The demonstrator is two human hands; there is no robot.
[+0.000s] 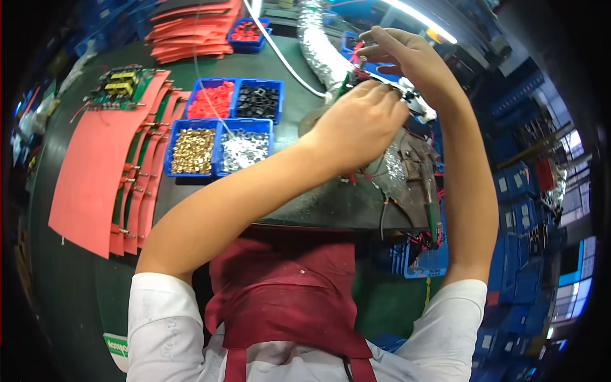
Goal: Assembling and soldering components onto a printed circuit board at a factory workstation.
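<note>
"What is recorded at the near side?"

"A red apron (pixel 286 286) is worn. Beyond it, pliers (pixel 394 202) are laid near the edge of the table (pixel 305 207)."

"And the bins (pixel 218 153)?"

"Brass parts (pixel 193 151) and silver parts (pixel 245 151) are contained in the nearer two, red parts (pixel 212 100) and black parts (pixel 257 102) in the farther two."

"How is the grip found?"

"The left hand (pixel 366 124) is seen from its back, bent over at the workpiece (pixel 361 74); whether it is clamped cannot be told, its fingertips being hidden. The right hand (pixel 410 58) is raised just beyond, fingers bent; its closure cannot be told either."

"Where is the workpiece located?"

"Right of the bins, partly covered by the left hand."

"Farther off?"

"A silver duct (pixel 315 44) is noted behind the workpiece; red sheets (pixel 191 28) are stacked at far left."
</note>
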